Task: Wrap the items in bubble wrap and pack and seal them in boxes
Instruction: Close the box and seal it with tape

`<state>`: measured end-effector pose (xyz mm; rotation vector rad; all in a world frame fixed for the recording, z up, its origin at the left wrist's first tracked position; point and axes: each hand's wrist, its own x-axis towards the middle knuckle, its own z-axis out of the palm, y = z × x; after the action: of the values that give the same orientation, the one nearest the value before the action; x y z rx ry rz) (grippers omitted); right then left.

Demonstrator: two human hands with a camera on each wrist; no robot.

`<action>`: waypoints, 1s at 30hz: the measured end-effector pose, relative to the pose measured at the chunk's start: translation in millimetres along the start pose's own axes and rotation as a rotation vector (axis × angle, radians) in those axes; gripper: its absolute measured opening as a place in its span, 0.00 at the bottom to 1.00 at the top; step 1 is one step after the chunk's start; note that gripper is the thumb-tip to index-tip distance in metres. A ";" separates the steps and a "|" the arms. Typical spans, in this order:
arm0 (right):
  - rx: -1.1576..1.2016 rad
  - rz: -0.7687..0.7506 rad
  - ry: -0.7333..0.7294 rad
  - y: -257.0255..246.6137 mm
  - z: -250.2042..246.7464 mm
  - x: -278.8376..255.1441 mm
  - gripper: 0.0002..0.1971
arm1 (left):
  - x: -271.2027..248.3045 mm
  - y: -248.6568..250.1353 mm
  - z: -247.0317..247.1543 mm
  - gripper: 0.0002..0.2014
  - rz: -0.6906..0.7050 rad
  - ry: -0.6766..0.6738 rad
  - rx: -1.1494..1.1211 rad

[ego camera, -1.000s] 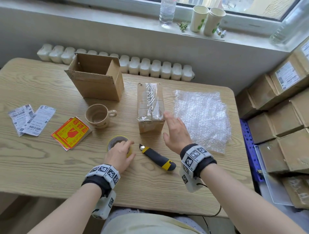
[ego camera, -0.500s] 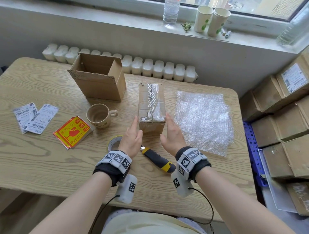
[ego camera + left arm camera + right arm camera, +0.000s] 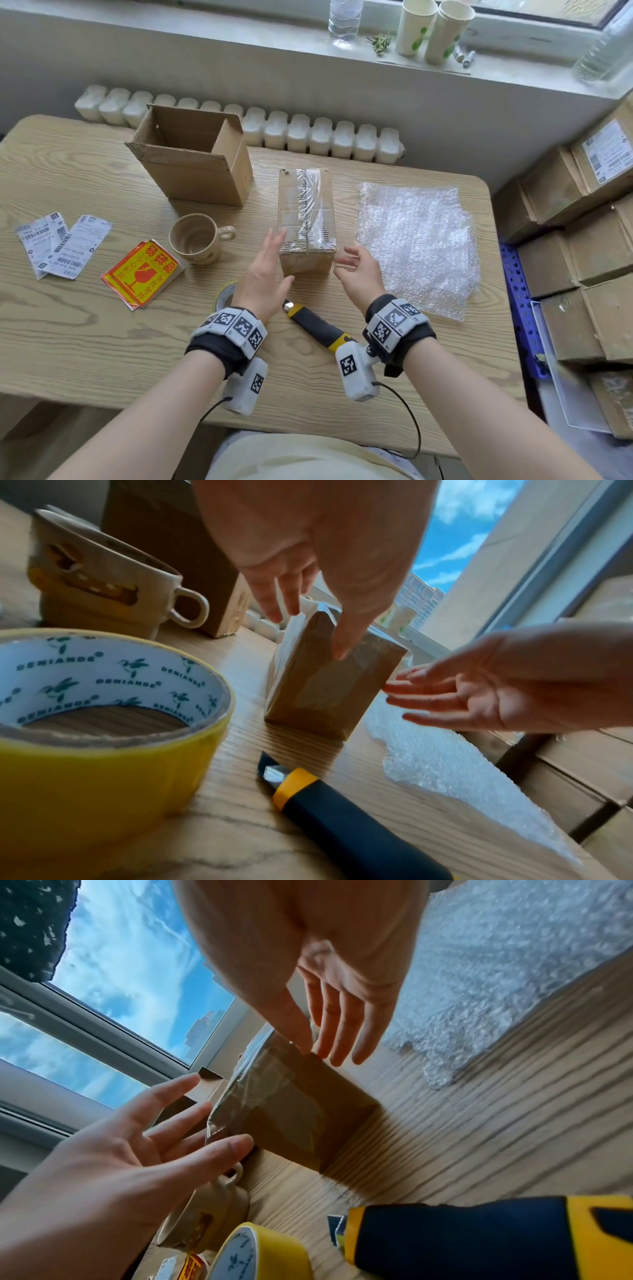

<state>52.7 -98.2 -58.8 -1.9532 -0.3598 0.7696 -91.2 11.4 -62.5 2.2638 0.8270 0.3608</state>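
While my left hand (image 3: 263, 274) and right hand (image 3: 359, 274) hover with fingers spread on either side of the taped box (image 3: 306, 219) at the middle of the frame, neither grips it, though whether fingertips brush its sides I cannot tell. That box looks sealed, so one parcel seems done. Left, I judge: the mug (image 3: 195, 238) unwrapped at center left, the bubble wrap (image 3: 414, 240) flat at right, the open box (image 3: 191, 157) at upper left, all on the surface (image 3: 85, 325).
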 end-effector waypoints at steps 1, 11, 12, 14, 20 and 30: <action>-0.004 0.014 0.015 1.5 0.9 2.5 0.21 | 1.3 1.9 1.5 0.42 0.006 0.003 0.048; -0.207 -0.047 0.079 0.6 2.6 7.7 0.14 | 11.3 5.8 9.9 0.21 0.149 0.111 0.159; -0.231 -0.045 0.096 1.5 1.5 8.1 0.12 | 11.3 5.1 10.5 0.18 0.170 0.108 0.159; -0.262 -0.050 0.108 3.2 -0.7 8.0 0.11 | 11.0 4.6 9.9 0.15 0.192 0.092 0.153; -0.293 -0.143 0.086 6.0 -5.3 7.9 0.07 | 12.2 2.2 3.6 0.15 0.109 0.014 0.116; -0.239 -0.185 0.025 10.9 -10.1 9.4 0.04 | 14.8 0.9 -7.7 0.03 0.052 -0.085 0.088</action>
<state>65.6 -105.2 -68.3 -2.1131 -0.6323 0.6040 -83.2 24.4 -56.0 2.3685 0.7555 0.2548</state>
